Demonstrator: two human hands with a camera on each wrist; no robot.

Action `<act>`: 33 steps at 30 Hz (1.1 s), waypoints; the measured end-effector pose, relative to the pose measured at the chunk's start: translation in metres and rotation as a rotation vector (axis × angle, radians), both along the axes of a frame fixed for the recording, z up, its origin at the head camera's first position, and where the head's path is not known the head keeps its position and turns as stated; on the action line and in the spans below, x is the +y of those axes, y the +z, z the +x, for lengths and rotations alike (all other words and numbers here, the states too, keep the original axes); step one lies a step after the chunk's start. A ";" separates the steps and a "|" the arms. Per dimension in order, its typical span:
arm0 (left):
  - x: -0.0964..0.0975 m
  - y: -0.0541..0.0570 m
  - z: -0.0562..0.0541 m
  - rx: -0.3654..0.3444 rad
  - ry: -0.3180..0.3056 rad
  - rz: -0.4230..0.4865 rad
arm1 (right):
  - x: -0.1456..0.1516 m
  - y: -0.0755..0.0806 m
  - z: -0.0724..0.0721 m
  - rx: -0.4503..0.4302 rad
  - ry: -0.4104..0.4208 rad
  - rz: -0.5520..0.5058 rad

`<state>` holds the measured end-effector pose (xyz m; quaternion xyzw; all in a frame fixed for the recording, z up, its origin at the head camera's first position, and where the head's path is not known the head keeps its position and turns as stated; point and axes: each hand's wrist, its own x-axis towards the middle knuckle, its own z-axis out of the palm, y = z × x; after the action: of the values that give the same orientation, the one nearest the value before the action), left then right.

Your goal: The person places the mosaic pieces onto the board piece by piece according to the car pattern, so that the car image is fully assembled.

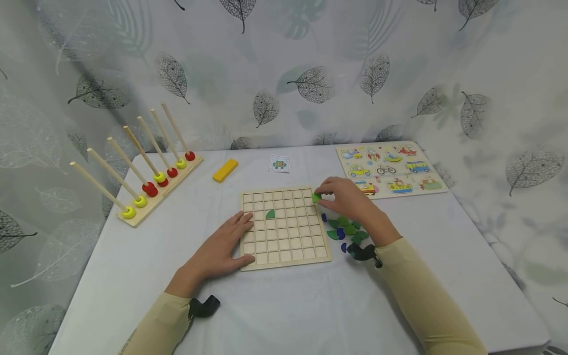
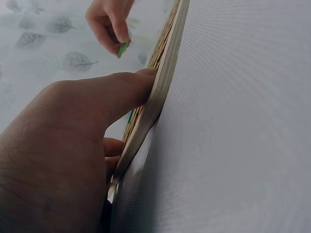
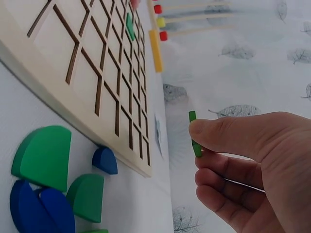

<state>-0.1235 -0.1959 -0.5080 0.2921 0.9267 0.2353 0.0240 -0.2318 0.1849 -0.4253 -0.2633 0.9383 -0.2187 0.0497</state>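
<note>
Green piece (image 1: 316, 197) | right hand (image 1: 342, 197) pinches it, seemingly clear of board (image 1: 283, 233) | left hand (image 1: 225, 244) spread on left edge

The right hand (image 3: 257, 160) is pinching a bright green piece (image 3: 197, 149), seen edge-on, between thumb and finger, its other fingers curling below. The wooden grid board (image 3: 63, 99) is slanting across the upper left, a darker green piece (image 3: 130, 26) sitting on its far part. Along the near rim, a large green rounded piece (image 3: 43, 155), two blue pieces (image 3: 58, 208), another green piece (image 3: 87, 196) and a small blue piece (image 3: 105, 160) are lying on a white cloth (image 3: 131, 194). Beyond the board, a yellow block (image 3: 156, 51) is resting near red and yellow beads (image 3: 163, 36), and leaf-patterned fabric (image 3: 238, 53) is hanging behind
</note>
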 end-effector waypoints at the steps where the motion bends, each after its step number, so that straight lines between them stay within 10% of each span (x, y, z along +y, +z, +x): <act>1: 0.000 0.000 0.000 -0.002 0.001 0.000 | -0.001 0.000 0.000 -0.001 0.000 0.000; 33: 0.000 0.000 0.002 -0.009 0.012 -0.002 | -0.049 0.001 0.003 0.019 0.138 -0.047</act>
<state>-0.1217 -0.1962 -0.5079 0.2857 0.9285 0.2357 0.0271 -0.2286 0.1364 -0.4242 -0.3305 0.9129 -0.2344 0.0495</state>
